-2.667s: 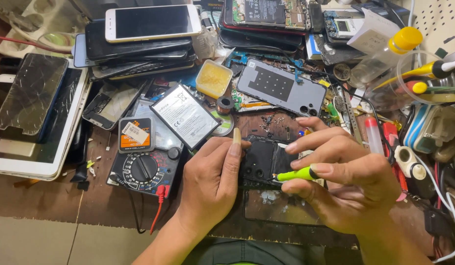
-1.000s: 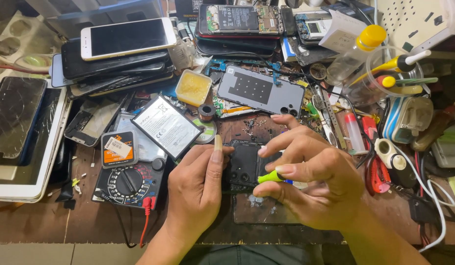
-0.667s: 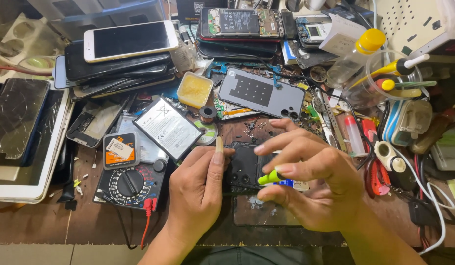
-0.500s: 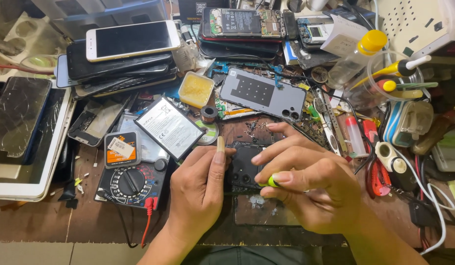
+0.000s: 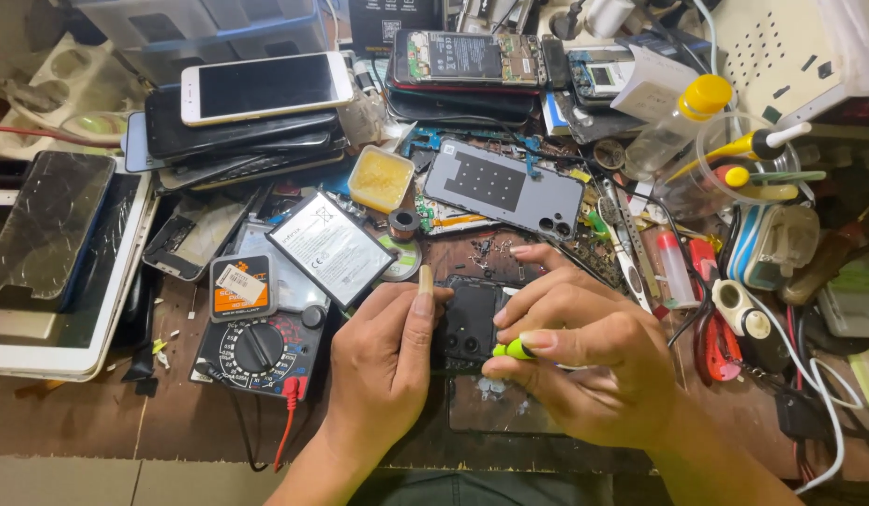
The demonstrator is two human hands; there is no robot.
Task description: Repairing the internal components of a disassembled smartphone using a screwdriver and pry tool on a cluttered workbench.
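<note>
On the dark phone [image 5: 472,323] — left hand [image 5: 383,370], right hand [image 5: 584,365] gripping green-tipped tool [image 5: 515,349]

The right hand [image 5: 584,361] has closed further over the green-handled screwdriver [image 5: 515,349].

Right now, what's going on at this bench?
A person is working on a dark opened phone at a cluttered repair bench. The left hand steadies the phone, while the right hand holds a green-tipped tool against it. A multimeter and a loose battery lie to the left.
</note>
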